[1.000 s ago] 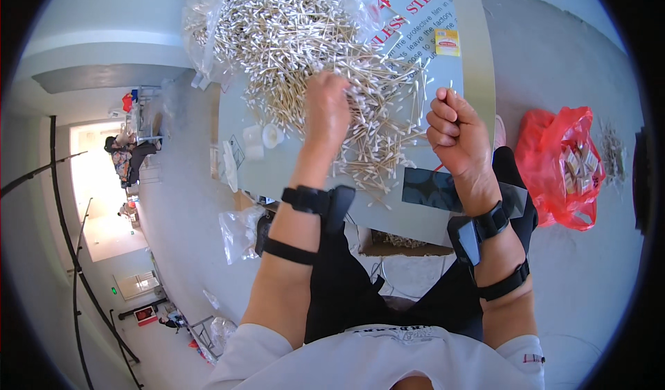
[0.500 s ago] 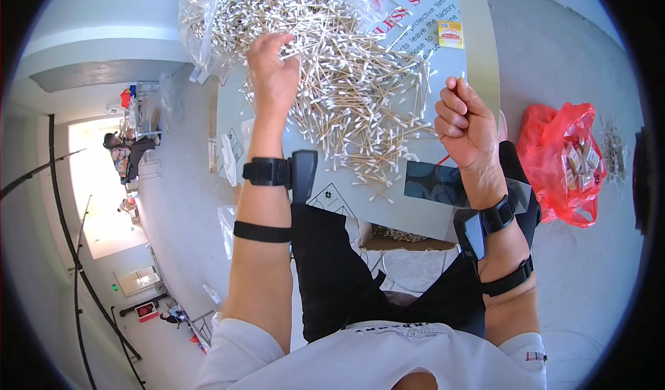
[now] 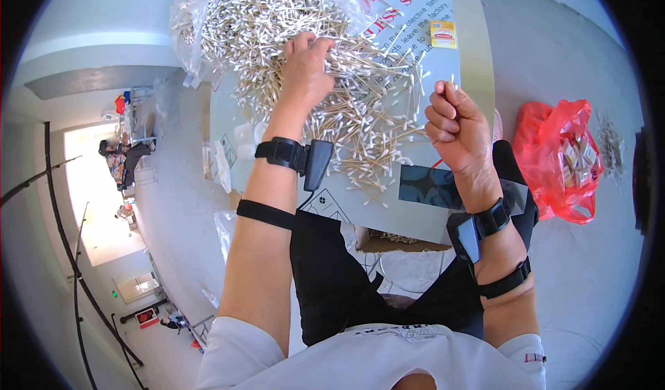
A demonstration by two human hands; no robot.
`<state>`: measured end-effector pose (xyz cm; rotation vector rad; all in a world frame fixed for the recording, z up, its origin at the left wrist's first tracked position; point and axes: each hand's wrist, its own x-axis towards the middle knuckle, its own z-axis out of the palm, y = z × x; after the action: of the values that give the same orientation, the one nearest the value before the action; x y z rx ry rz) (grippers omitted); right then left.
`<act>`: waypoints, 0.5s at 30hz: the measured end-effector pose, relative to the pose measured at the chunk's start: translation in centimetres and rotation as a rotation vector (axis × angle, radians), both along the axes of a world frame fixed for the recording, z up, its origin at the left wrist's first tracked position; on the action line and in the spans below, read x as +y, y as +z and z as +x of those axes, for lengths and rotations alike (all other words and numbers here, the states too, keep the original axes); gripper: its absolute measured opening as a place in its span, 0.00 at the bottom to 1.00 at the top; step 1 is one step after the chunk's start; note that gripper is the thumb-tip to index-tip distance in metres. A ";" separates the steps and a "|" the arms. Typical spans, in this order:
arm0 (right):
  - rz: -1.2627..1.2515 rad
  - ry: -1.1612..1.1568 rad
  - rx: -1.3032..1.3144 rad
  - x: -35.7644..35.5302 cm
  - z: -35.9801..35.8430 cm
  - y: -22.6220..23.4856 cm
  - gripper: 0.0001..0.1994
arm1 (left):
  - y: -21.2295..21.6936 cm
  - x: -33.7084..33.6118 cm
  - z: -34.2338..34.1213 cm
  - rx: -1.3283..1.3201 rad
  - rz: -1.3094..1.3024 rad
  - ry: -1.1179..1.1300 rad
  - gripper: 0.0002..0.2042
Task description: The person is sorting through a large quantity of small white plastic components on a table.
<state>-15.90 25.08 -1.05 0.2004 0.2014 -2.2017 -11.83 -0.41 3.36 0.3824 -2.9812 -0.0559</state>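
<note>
A large loose heap of cotton swabs (image 3: pixel 270 16), white-tipped with pale sticks, covers much of the table. My left hand (image 3: pixel 307 71) rests on the heap, palm down; its fingers are bent but apart, and their tips are partly lost among the swabs. To the right, over the table's edge, my right hand (image 3: pixel 456 123) is closed in a pinch. One white swab tip (image 3: pixel 452 79) pokes out above its thumb and forefinger; the fingers hide the rest.
A small yellow-and-white packet (image 3: pixel 443 34) lies at the table's right. Clear plastic bags (image 3: pixel 188 26) flank the heap. A dark glossy sheet (image 3: pixel 428 185) lies at the near edge, above a cardboard box (image 3: pixel 398 242). A red plastic bag (image 3: pixel 544 161) with small packs stands right.
My left hand has moved right across the heap, its fingers now lower among the swabs. My right hand stays closed in nearly the same place, with the swab tip showing more.
</note>
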 end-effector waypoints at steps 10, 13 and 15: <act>0.030 -0.013 0.008 0.0 0.0 -0.1 0.08 | 1.0 -2.8 0.1 0.045 0.031 -0.062 0.24; 0.026 -0.009 0.019 0.0 0.0 -0.1 0.08 | 1.8 -2.8 0.5 -0.032 -0.029 -0.017 0.25; 0.051 -0.010 0.004 0.0 0.0 0.2 0.08 | 2.3 -3.1 0.6 0.039 0.055 -0.040 0.23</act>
<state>-15.87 25.09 -0.88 0.2250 0.2594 -2.2087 -11.23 -3.50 5.69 0.3234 -2.9535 -0.1474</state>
